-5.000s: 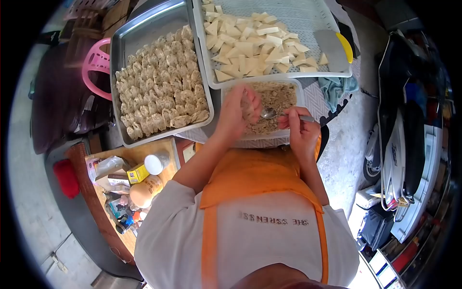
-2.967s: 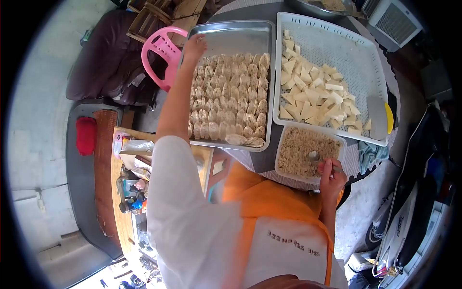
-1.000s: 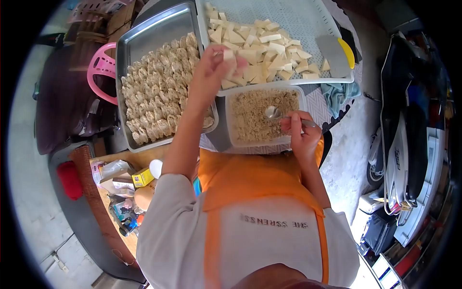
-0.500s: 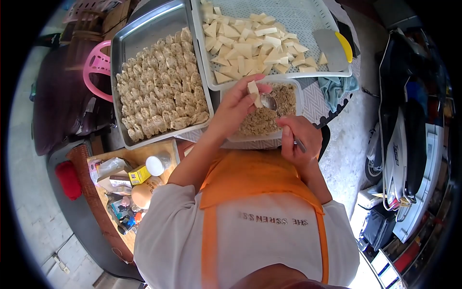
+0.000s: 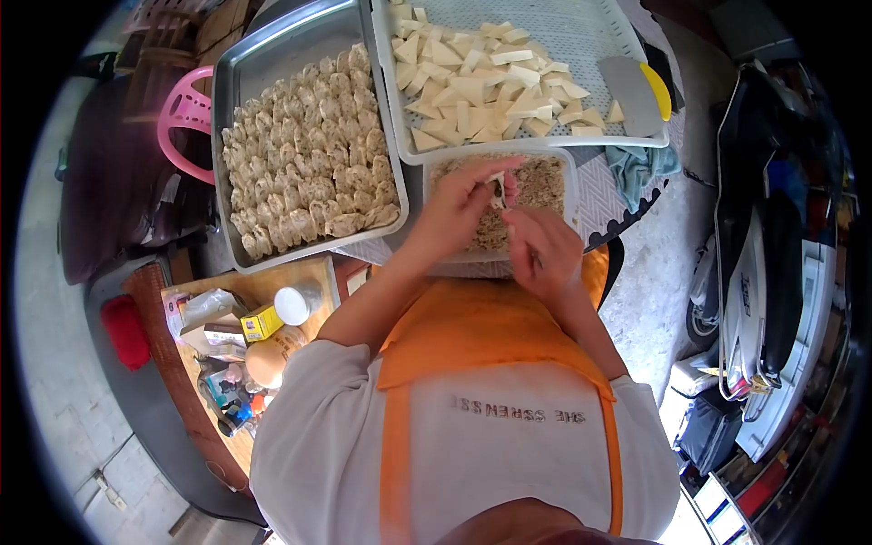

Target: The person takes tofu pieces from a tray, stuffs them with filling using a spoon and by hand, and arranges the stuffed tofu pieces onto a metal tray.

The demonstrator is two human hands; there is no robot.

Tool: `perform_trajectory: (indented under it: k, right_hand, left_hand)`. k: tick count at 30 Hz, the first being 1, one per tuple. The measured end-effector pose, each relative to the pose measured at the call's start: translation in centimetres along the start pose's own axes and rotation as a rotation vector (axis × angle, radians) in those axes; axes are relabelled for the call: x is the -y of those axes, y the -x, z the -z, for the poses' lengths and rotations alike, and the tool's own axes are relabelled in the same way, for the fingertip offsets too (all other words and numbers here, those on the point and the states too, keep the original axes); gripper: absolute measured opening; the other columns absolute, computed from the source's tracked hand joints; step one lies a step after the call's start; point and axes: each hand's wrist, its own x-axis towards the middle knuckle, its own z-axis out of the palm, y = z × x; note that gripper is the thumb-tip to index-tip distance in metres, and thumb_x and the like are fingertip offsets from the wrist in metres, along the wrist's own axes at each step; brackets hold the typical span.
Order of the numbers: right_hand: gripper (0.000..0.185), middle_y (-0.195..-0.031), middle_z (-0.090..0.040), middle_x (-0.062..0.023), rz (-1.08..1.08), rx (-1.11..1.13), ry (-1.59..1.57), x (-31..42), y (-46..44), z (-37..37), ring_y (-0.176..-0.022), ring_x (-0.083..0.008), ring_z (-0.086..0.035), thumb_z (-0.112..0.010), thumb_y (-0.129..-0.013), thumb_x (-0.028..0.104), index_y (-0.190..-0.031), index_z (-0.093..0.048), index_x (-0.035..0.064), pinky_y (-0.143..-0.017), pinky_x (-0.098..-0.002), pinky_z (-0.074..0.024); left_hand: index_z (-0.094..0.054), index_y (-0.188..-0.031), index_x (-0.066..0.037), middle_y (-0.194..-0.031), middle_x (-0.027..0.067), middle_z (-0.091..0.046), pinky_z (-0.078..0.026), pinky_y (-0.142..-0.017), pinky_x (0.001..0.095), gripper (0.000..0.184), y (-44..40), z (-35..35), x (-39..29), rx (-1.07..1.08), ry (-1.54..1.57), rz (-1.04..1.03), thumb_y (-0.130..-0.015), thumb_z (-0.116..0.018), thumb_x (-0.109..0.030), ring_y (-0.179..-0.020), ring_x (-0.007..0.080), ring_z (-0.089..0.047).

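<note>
Over the tub of minced filling (image 5: 542, 177), my left hand (image 5: 454, 204) is closed on a pale tofu piece (image 5: 498, 189) with dark filling showing in it. My right hand (image 5: 545, 250) is closed just beside it, fingertips at the tofu's lower edge. The spoon in the right hand is mostly hidden by the fingers, and its bowl does not show. Behind the tub, a white perforated tray (image 5: 581, 68) holds a heap of cut tofu pieces (image 5: 481, 86). To the left stands a metal tray (image 5: 263, 68) with rows of filling-covered pieces (image 5: 309, 150).
A scraper with a yellow handle (image 5: 656, 91) lies on the white tray's right side. A blue-green cloth (image 5: 640, 173) rests below it on the table. Beside the metal tray is a pink handle (image 5: 173, 123). A wooden side table (image 5: 313, 277) at lower left carries jars and boxes.
My right hand has moved up and left, in against the tofu piece. The spoon bowl, visible over the filling before, is now hidden. Filling now shows in the tofu.
</note>
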Motion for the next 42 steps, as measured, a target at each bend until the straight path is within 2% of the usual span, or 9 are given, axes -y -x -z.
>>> perform_trajectory:
  k: [4,8,11,15,22,30,33,39,42]
  right_hand:
    - [0.013,-0.087,-0.065,-0.0158,-0.611,-0.192,-0.323,-0.3,-0.2,1.2,-0.070,-0.0333,-0.063,-0.055,-0.088,0.003,-0.083,-0.065,-0.0038,-0.064,-0.0361,-0.0528]
    - [0.029,-0.090,-0.068,-0.0078,-0.600,0.235,-0.005,-4.0,-0.2,-0.2,-0.070,-0.0215,-0.068,-0.050,-0.096,0.017,-0.084,-0.063,-0.0067,-0.065,-0.0307,-0.0536]
    - [0.028,-0.087,-0.066,-0.0087,-0.876,0.371,-0.563,-4.7,0.9,-2.8,-0.073,-0.0159,-0.066,-0.050,-0.099,0.018,-0.100,-0.062,-0.0080,-0.066,-0.0253,-0.0537]
    - [0.027,-0.087,-0.067,-0.0128,-0.984,0.239,-0.756,-4.1,-0.3,-1.3,-0.072,-0.0172,-0.066,-0.049,-0.099,0.019,-0.104,-0.060,-0.0052,-0.068,-0.0280,-0.0553]
    - [0.025,-0.081,-0.068,-0.0133,-0.859,-0.014,-0.815,-3.1,-0.6,3.1,-0.066,-0.0175,-0.066,-0.045,-0.100,0.017,-0.102,-0.060,-0.0030,-0.062,-0.0281,-0.0554]
    - [0.011,-0.078,-0.067,-0.0098,-0.628,-0.007,-0.294,0.0,-1.2,2.1,-0.066,-0.0162,-0.067,-0.060,-0.092,0.006,-0.093,-0.062,-0.0038,-0.059,-0.0267,-0.0539]
    - [0.008,-0.078,-0.067,-0.0110,-0.542,0.058,-0.135,0.8,-2.1,1.2,-0.065,-0.0197,-0.067,-0.064,-0.087,0.005,-0.092,-0.063,-0.0023,-0.058,-0.0286,-0.0526]
    - [0.005,-0.076,-0.066,-0.0120,-0.277,0.155,0.115,2.2,-4.5,1.6,-0.063,-0.0233,-0.066,-0.065,-0.084,0.004,-0.088,-0.064,0.0002,-0.056,-0.0301,-0.0512]
    - [0.006,-0.072,-0.065,-0.0106,-0.207,0.031,0.124,2.6,-4.2,2.8,-0.057,-0.0200,-0.064,-0.064,-0.085,0.005,-0.087,-0.064,-0.0007,-0.053,-0.0287,-0.0502]
  left_hand:
    - [-0.051,-0.133,-0.006,-0.107,0.0045,-0.063,-0.046,-0.083,0.0239,0.040,0.6,2.1,-1.4,-0.112,0.045,0.089,-0.095,-0.040,-0.001,-0.097,0.0115,-0.057]
    - [-0.051,-0.132,-0.002,-0.110,0.0062,-0.063,-0.046,-0.088,0.0257,0.043,0.5,3.1,-1.0,-0.168,0.094,0.068,-0.091,-0.040,0.005,-0.100,0.0128,-0.058]
    - [-0.051,-0.131,-0.001,-0.112,0.0071,-0.063,-0.045,-0.090,0.0260,0.043,0.3,3.0,-1.2,-0.139,0.075,0.059,-0.089,-0.040,0.006,-0.102,0.0135,-0.059]
    - [-0.052,-0.129,0.000,-0.114,0.0077,-0.063,-0.045,-0.091,0.0256,0.043,0.6,3.1,-1.3,-0.210,0.084,0.096,-0.088,-0.042,0.006,-0.102,0.0134,-0.058]
    - [-0.055,-0.127,-0.002,-0.116,0.0037,-0.062,-0.044,-0.089,0.0255,0.041,0.4,2.2,-0.8,-0.104,0.107,0.176,-0.087,-0.043,0.003,-0.105,0.0114,-0.056]
    - [-0.055,-0.125,-0.004,-0.118,0.0028,-0.059,-0.042,-0.092,0.0254,0.036,-0.1,0.7,-0.3,0.077,0.199,0.296,-0.091,-0.044,-0.003,-0.106,0.0124,-0.055]
    - [-0.055,-0.123,-0.004,-0.111,0.0060,-0.064,-0.048,-0.078,0.0278,0.035,0.2,-1.6,1.6,-0.068,-0.021,-0.013,-0.089,-0.047,-0.005,-0.090,0.0162,-0.060]
    - [-0.054,-0.112,-0.002,-0.095,0.0168,-0.060,-0.049,-0.076,0.0325,0.024,0.2,-2.2,1.6,-0.140,-0.367,-0.170,-0.091,-0.043,0.001,-0.084,0.0257,-0.062]
    - [-0.054,-0.112,-0.003,-0.091,0.0113,-0.059,-0.050,-0.074,0.0318,0.021,0.4,-1.6,0.6,-0.139,-0.427,-0.044,-0.094,-0.043,-0.003,-0.080,0.0214,-0.062]
